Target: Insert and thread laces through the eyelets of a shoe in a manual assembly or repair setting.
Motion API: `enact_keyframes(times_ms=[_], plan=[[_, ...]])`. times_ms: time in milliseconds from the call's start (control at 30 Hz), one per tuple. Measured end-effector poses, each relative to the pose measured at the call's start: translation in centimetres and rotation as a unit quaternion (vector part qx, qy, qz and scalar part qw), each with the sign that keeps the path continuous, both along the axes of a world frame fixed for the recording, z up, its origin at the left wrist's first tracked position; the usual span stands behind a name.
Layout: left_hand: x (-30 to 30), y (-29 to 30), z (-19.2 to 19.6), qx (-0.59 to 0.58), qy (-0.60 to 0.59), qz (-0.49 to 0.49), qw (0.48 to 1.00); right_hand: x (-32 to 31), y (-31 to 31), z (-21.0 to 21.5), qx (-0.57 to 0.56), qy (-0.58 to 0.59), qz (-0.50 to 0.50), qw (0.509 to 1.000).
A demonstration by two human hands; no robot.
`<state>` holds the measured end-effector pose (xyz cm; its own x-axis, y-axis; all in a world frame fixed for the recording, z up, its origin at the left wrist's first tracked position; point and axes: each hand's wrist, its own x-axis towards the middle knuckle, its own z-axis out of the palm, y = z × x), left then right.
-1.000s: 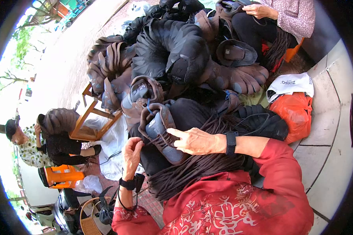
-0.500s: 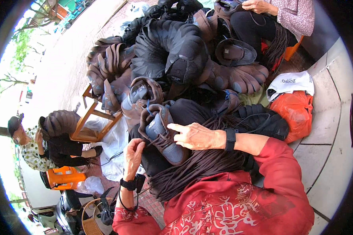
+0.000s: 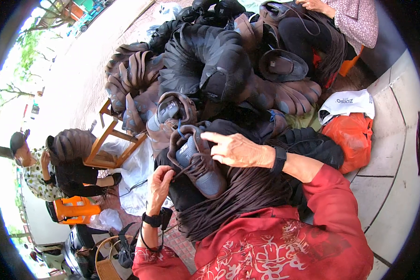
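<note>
Pinching a lace, left grip [image 3: 161, 179] below shoe [image 3: 196, 161], right grip [image 3: 235, 149] spread above

Right hand [image 3: 238, 150] shifted slightly toward 9 o'clock, index finger now out over the brown-and-grey lace-up shoe upper [image 3: 196, 161]. Left hand [image 3: 159, 182] rose toward 12 o'clock, fingers pinching the dark laces [image 3: 186, 170]. Shoe tilted a little.

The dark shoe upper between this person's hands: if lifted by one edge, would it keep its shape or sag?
Probably it would sag. The shoe upper appears to be soft fabric with no sole visible, and its collar already folds under the right hand. It likely weighs little. The loose lace pinched by the left hand would dangle and could snag on the bundle of laces.
</note>
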<state>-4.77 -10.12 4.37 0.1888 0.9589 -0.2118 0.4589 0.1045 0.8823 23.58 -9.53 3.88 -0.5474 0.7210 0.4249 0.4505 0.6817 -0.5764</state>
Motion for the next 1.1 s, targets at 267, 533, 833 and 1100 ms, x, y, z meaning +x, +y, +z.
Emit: enact_keyframes(times_ms=[267, 533, 833, 1100], plan=[[-1.6, 0.7, 0.5, -0.027, 0.033, -0.032, 0.999, 1.7, 4.7, -0.8, -0.020, -0.023, 0.016, 0.999], [-2.5, 0.6, 1.0, 0.053, 0.092, -0.130, 0.986, 1.9, 3.6, 2.0, -0.412, 0.001, 0.007, 0.911], [0.0, 0.7, 0.8, 0.075, 0.055, -0.162, 0.982, -0.3, 2.8, 2.5, -0.250, -0.042, -0.045, 0.966], [-8.0, 1.0, 1.4, 0.069, 0.111, -0.143, 0.981, 2.5, 5.2, 6.1, -0.272, -0.087, 0.008, 0.958]])
